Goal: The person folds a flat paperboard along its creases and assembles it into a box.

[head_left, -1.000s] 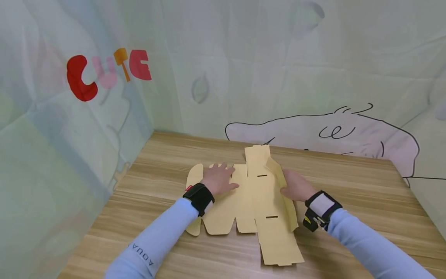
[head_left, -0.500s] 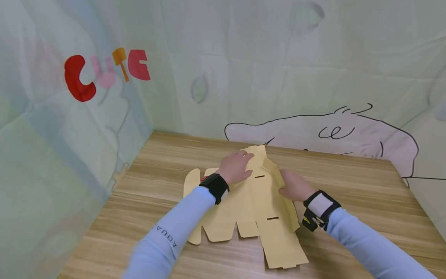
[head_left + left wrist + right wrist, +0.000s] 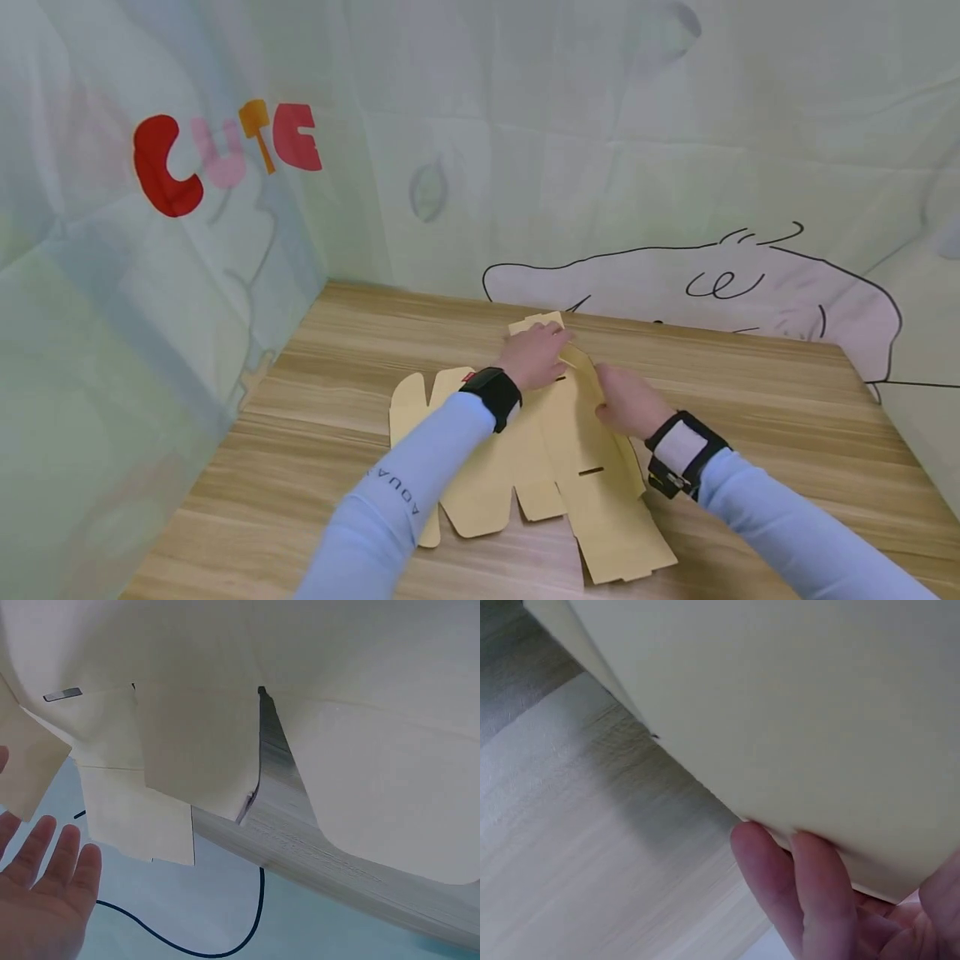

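The cardboard sheet (image 3: 534, 446) is lying across the counter (image 3: 780, 408), the raised strip (image 3: 630, 468) along its right edge running near to far, with the right hand (image 3: 633, 402) pinching that strip from the right and the left hand (image 3: 532, 358), fingers loosely extended, reaching by its far end.

Wood-grain bench (image 3: 750, 379), pale creased cloth wall (image 3: 90, 333) at left, red, pink and orange letters (image 3: 225, 173) reading CUTE on it, pale far wall (image 3: 525, 183), black-outlined cartoon (image 3: 787, 287) low toward its right, soft light.
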